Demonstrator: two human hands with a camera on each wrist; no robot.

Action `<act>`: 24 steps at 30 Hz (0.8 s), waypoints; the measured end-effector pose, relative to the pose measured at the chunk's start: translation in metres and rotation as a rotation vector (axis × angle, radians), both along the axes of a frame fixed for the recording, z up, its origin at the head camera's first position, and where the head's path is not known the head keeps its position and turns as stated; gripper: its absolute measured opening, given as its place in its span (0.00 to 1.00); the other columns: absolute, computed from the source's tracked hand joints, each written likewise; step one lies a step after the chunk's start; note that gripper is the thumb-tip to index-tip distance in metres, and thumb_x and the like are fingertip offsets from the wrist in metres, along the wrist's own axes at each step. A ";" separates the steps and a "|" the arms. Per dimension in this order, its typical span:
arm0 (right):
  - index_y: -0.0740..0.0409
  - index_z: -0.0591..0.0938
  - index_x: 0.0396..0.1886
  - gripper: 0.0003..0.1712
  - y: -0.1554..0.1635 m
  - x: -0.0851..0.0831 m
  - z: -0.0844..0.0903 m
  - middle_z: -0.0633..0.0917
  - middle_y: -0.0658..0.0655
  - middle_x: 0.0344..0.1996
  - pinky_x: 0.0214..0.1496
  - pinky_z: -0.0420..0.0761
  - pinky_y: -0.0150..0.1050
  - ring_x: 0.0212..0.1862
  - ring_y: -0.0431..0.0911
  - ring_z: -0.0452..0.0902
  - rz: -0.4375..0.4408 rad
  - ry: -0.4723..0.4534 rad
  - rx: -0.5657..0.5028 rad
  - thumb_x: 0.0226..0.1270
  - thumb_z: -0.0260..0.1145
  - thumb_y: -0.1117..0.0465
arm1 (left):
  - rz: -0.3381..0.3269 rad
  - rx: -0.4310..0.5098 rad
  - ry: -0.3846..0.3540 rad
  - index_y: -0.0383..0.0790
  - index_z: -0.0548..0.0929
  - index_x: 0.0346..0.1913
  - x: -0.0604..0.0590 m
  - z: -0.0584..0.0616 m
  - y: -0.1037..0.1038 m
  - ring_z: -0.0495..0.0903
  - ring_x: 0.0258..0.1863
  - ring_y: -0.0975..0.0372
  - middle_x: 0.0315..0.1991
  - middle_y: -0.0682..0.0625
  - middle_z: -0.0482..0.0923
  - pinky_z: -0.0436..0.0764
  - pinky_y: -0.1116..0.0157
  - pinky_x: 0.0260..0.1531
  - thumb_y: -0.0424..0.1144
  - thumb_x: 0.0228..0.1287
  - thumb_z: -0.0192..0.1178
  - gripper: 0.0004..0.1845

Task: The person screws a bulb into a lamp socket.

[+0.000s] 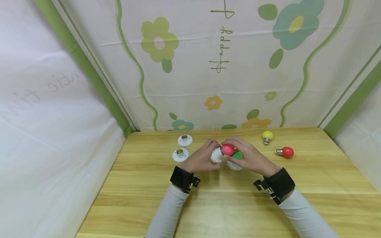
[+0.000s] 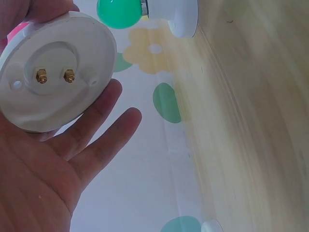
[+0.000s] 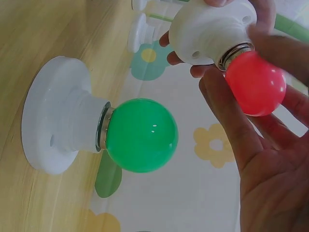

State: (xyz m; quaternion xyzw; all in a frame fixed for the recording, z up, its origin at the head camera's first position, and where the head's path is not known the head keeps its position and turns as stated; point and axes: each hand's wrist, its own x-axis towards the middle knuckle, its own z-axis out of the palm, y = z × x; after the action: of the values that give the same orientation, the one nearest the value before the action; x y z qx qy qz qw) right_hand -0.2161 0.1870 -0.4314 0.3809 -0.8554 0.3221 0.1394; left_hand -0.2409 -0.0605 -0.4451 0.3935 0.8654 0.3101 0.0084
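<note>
Over the middle of the wooden table [image 1: 208,205], my left hand [image 1: 204,158] grips a white lamp socket [image 1: 216,155]. Its flat back with two brass screws [image 2: 55,72] faces the left wrist view. My right hand [image 1: 247,157] pinches a pink bulb [image 1: 228,149] in its fingers [image 3: 227,121]. The bulb's [image 3: 255,82] metal base sits in the mouth of the held socket [image 3: 212,34]. Just under the hands, a green bulb [image 3: 141,135] stands in another white socket [image 3: 55,121] on the table.
Two empty white sockets [image 1: 185,139] [image 1: 180,154] lie left of the hands. A yellow bulb [image 1: 267,136] and a red bulb [image 1: 285,152] lie to the right. Flowered cloth walls [image 1: 208,66] close in the table at the back and both sides.
</note>
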 end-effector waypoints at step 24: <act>0.60 0.80 0.69 0.29 0.002 0.003 0.001 0.86 0.60 0.61 0.54 0.89 0.47 0.58 0.51 0.87 -0.066 -0.092 0.019 0.71 0.75 0.58 | -0.010 -0.033 0.024 0.41 0.75 0.62 0.002 0.001 0.002 0.74 0.47 0.65 0.60 0.49 0.70 0.80 0.73 0.47 0.40 0.59 0.74 0.29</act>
State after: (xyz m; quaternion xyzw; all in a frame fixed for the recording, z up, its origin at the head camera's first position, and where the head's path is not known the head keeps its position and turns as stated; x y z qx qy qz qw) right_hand -0.2133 0.1888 -0.4303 0.3386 -0.8761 0.3262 0.1067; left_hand -0.2387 -0.0589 -0.4442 0.4013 0.8685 0.2908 0.0062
